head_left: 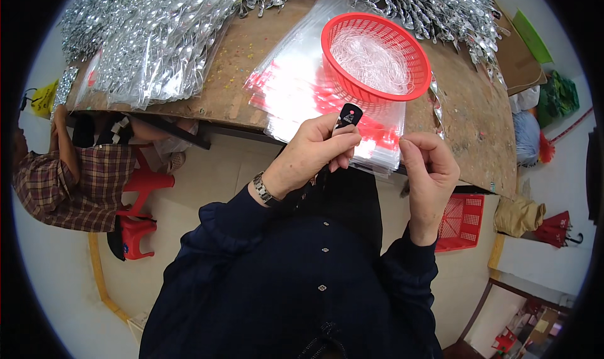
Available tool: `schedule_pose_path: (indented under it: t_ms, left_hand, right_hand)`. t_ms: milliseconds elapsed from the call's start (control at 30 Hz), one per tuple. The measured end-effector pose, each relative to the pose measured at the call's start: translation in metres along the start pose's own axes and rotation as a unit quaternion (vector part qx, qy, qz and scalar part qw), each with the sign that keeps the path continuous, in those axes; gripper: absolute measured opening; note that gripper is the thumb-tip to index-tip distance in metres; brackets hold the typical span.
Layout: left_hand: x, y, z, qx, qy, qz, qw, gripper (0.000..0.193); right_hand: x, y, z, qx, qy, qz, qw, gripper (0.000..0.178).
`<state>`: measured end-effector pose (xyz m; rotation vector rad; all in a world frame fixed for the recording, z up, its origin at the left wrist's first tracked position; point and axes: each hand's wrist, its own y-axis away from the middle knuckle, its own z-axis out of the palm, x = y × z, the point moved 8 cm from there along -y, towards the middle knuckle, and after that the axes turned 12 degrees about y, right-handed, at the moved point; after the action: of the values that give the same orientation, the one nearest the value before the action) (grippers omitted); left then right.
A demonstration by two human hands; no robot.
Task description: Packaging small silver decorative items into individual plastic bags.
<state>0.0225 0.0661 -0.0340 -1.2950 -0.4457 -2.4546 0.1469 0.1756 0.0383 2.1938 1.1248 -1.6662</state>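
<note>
My left hand (pixel 311 151) is closed, with a small black hang tag (pixel 350 115) pinched between thumb and fingers. The tag has a rounded top and a hole in it. My right hand (pixel 431 173) is off to the right with thumb and forefinger pressed together; whatever they grip is too fine to make out. Both hands are in front of the table edge, near a stack of clear plastic bags (pixel 292 76) with red printing. On the bags stands a round red plastic basket (pixel 423 85), which holds a tangle of clear thin strings (pixel 371 60).
Silver twisted ornaments in clear bags (pixel 167 50) lie at the table's left, with more loose silver ornaments (pixel 434 13) at the back. A red crate (pixel 462 224) is on the floor at right. At left, a person in a checked shirt (pixel 75 186) sits near red stools (pixel 137 236).
</note>
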Motion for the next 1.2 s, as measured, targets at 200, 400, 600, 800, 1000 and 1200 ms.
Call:
schedule_pose_path:
  t_ms: [200,400,600,800,1000,1200]
  left_hand:
    - [-0.007,0.001,0.002,-0.022,0.076,0.021,0.997,0.017]
    - [-0.007,0.001,0.002,-0.022,0.101,0.028,0.994,0.027]
    - [-0.005,0.002,0.004,-0.060,0.108,0.040,0.992,0.033]
    - [0.000,0.006,0.008,-0.016,0.112,0.031,0.993,0.024]
    - [0.000,0.006,0.007,-0.020,0.050,0.012,0.998,0.011]
    - [0.002,0.008,0.004,0.025,0.019,0.009,0.999,0.013]
  right_hand:
    - [-0.003,0.006,0.007,0.000,-0.010,-0.009,1.000,0.006]
    - [-0.008,0.004,0.007,0.043,0.062,-0.081,0.994,0.009]
    - [-0.024,0.008,0.013,0.050,0.110,-0.167,0.979,0.011]
    - [-0.021,0.010,0.019,0.041,0.143,-0.173,0.974,0.012]
    - [-0.022,0.010,0.019,0.042,0.152,-0.180,0.971,0.013]
    - [-0.004,0.010,0.022,-0.026,0.099,-0.112,0.988,0.013]
